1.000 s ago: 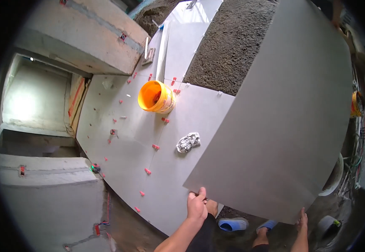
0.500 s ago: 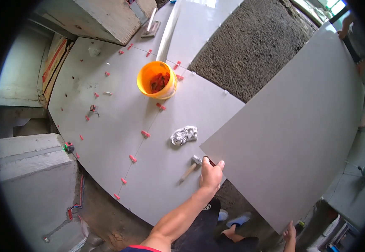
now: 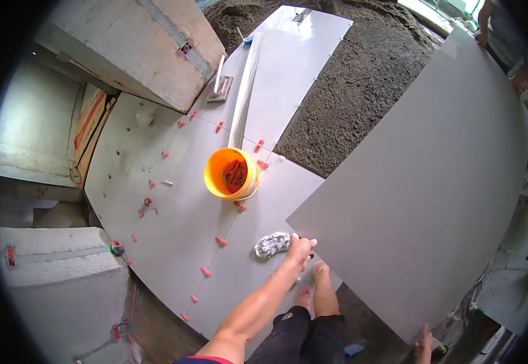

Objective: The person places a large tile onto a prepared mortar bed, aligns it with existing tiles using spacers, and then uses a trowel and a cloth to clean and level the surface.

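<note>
My left hand [image 3: 301,252] grips the near left corner of a large grey tile panel [image 3: 409,194], fingers wrapped round its edge. My right hand [image 3: 423,343], low at the right, holds the same panel's near edge. The panel is raised and angled over dark, grainy mortar [image 3: 343,91] and laid grey tiles [image 3: 127,200]. A crumpled grey-and-white cloth [image 3: 270,244] lies just left of my left hand. On the laid tiles stand a yellow bucket [image 3: 215,176] of red pieces and several red clips [image 3: 221,241] along the joints.
A co-worker's hands [image 3: 520,82] hold the panel's far end at top right. A long straightedge [image 3: 244,91], a float [image 3: 220,88] and a tape measure [image 3: 148,201] lie on the tiles. Concrete blocks [image 3: 130,48] border the left; a small device [image 3: 116,247] sits there. My bare feet [image 3: 306,294] show below.
My hands and the panel have shifted as the view turned. My bare feet now stand on the laid tile, away from the blue slippers. The hammer seen beside my left hand is now mostly hidden.
</note>
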`<action>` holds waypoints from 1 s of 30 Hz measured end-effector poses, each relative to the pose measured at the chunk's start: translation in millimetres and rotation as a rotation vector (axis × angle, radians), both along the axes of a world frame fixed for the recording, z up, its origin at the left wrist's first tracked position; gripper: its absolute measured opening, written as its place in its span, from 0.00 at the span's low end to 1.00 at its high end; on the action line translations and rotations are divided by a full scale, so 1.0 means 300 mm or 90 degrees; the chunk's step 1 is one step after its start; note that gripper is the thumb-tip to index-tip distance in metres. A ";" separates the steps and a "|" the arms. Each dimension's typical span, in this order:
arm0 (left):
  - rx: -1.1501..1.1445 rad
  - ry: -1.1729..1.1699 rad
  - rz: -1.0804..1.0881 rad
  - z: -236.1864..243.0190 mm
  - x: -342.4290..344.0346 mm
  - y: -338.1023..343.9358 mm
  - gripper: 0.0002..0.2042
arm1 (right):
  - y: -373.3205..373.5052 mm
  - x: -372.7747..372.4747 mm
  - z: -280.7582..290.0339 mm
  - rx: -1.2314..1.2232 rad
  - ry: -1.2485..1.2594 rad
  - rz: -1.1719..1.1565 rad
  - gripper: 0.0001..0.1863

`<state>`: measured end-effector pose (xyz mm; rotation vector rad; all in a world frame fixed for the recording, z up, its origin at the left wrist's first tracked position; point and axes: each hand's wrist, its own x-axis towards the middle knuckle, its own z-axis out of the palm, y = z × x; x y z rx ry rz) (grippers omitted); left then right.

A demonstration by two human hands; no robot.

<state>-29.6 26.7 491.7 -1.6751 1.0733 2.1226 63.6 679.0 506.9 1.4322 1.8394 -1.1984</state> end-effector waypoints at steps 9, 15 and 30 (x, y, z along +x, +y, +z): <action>0.132 -0.029 -0.009 -0.209 -0.427 -0.268 0.13 | -0.230 -0.357 -0.092 0.083 0.098 0.077 0.23; 0.111 0.030 0.182 -0.433 -0.619 -0.432 0.09 | -0.446 -0.605 -0.141 0.017 0.008 0.134 0.27; 0.015 0.007 0.231 -0.844 -0.920 -0.631 0.09 | -0.685 -1.018 -0.616 0.028 0.079 0.211 0.22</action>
